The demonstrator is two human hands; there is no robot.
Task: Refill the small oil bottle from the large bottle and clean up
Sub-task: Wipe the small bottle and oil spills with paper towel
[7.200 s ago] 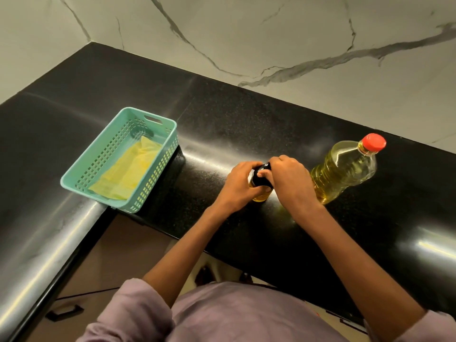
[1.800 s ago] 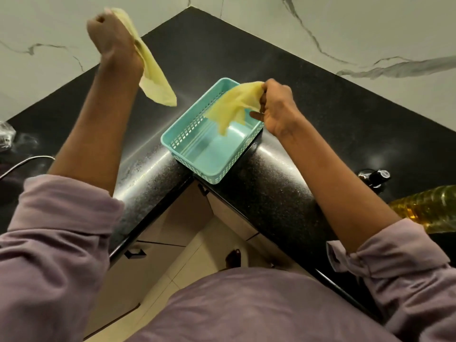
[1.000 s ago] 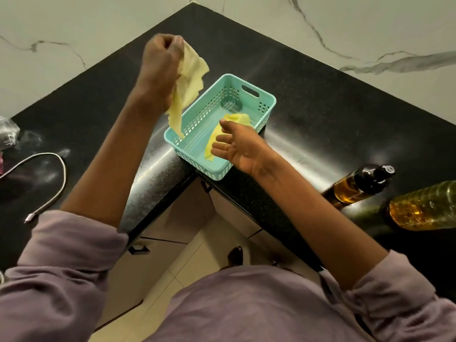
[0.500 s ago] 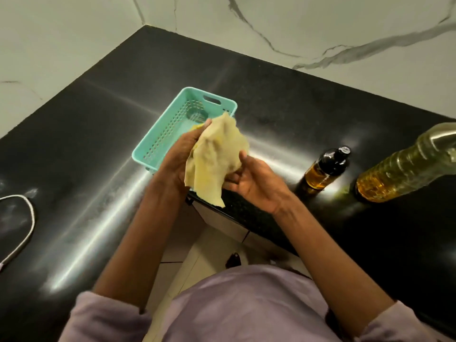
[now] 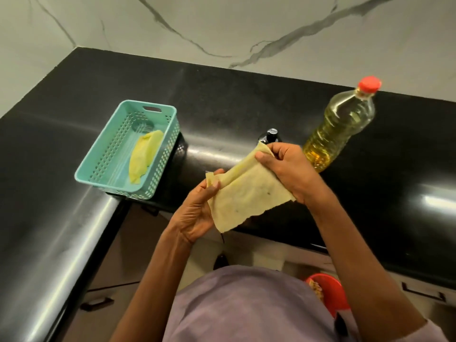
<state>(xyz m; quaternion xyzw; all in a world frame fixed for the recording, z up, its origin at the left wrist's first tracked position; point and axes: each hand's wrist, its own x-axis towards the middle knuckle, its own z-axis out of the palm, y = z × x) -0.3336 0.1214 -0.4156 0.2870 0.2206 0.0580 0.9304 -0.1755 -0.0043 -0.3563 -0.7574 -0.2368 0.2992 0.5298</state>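
Observation:
A yellow cloth (image 5: 246, 193) is stretched flat between both hands above the counter's front edge. My left hand (image 5: 197, 213) pinches its near left corner; my right hand (image 5: 291, 174) pinches its far right corner. Behind the cloth stands the small dark oil bottle (image 5: 271, 136), of which only the black cap and shoulder show. The large oil bottle (image 5: 343, 127) with a red cap stands upright to the right, close to my right hand.
A teal plastic basket (image 5: 158, 112) sits at the inner corner of the black L-shaped counter (image 5: 222, 99), with a second yellow cloth (image 5: 144, 156) lying in it. A marble wall runs behind. A red container (image 5: 330, 292) is on the floor below.
The cloth was bunched in my left hand half a second ago; now both hands hold it spread out. The view has swung right, bringing the whole large bottle into sight.

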